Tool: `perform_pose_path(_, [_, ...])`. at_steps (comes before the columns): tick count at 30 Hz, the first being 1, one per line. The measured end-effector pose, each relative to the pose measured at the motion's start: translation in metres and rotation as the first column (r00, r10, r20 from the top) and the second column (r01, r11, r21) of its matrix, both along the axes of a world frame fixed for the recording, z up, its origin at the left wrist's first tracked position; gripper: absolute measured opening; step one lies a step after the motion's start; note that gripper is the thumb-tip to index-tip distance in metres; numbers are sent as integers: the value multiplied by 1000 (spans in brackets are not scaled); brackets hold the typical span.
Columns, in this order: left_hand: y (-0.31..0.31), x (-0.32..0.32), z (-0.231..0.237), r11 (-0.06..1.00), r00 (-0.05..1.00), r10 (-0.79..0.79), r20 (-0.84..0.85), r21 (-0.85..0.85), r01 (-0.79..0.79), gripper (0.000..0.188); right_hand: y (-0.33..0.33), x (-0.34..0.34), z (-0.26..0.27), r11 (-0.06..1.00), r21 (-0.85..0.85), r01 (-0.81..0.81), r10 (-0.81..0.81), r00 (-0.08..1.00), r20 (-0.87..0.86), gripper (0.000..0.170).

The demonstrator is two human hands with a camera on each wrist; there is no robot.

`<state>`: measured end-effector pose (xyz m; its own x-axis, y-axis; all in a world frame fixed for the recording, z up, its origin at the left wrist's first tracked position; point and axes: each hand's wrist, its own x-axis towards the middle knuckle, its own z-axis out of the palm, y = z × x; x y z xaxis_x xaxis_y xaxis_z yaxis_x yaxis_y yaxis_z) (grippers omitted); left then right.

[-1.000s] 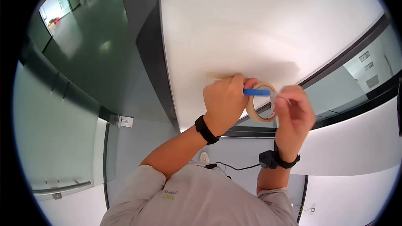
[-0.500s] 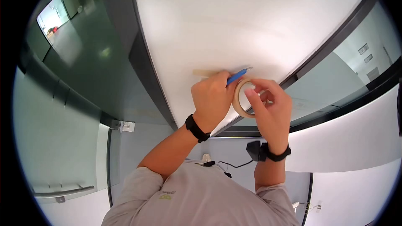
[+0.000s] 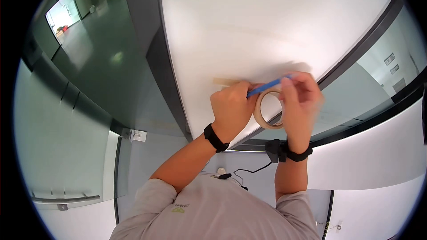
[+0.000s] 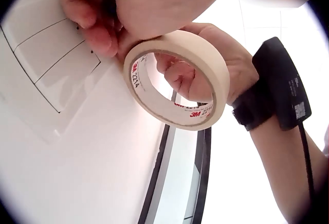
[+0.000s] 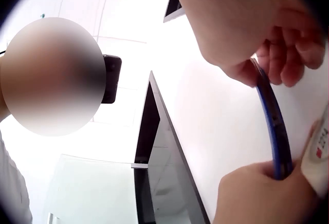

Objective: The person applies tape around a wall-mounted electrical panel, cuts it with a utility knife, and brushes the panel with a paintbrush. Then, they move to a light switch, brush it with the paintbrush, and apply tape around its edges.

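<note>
Between both hands in the head view slants a slim blue utility knife [image 3: 269,86]. My left hand [image 3: 232,108] grips its near end, while the thumb and fingers of my right hand [image 3: 302,95] pinch the far end, covering the tip. The right wrist view shows the knife's blue and dark body [image 5: 275,126] spanning the two hands. A roll of cream masking tape [image 3: 259,114] is held against the left hand's thumb side, below the knife. Printing inside the roll [image 4: 218,75] reads 3M 2214 in the left wrist view.
A strip of tape [image 3: 222,81] lies on the white panel [image 3: 249,26] beside the left hand. Dark frame edges [image 3: 360,51] border the panel, with glass beyond on the right. A black cable [image 3: 253,172] runs from the right wrist camera toward the shirt.
Half a second ago the right hand was at the tape roll with the knife's tip exposed; now it has moved up and pinches that end. The left hand keeps its hold throughout.
</note>
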<state>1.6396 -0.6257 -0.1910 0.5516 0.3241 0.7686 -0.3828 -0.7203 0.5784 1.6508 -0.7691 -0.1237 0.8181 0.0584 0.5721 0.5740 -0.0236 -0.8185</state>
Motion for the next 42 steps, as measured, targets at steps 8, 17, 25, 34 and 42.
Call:
perform_pose_path(8, [-1,-3,5,1000,1000,-11,-16,2,11,35,-36,-51,-14,956,292,-26,-65,952,299,19])
perform_pose_path(17, [-1,0,6,998,1000,-2,-22,57,4,35,-40,-61,-74,880,-448,159,-153,987,50,53])
perform_pose_path(25, [50,-19,6,992,991,126,-42,-17,-127,41,-51,-53,-67,909,-402,112,-139,990,-38,41])
perform_pose_path(34, [86,-33,4,923,957,-9,-292,-371,-104,51,-67,-46,-69,932,-358,55,-97,990,-100,48])
perform_pose_path(42, [46,-57,7,987,986,-152,-63,-53,149,32,-72,-43,-72,949,-312,39,-77,991,-111,60])
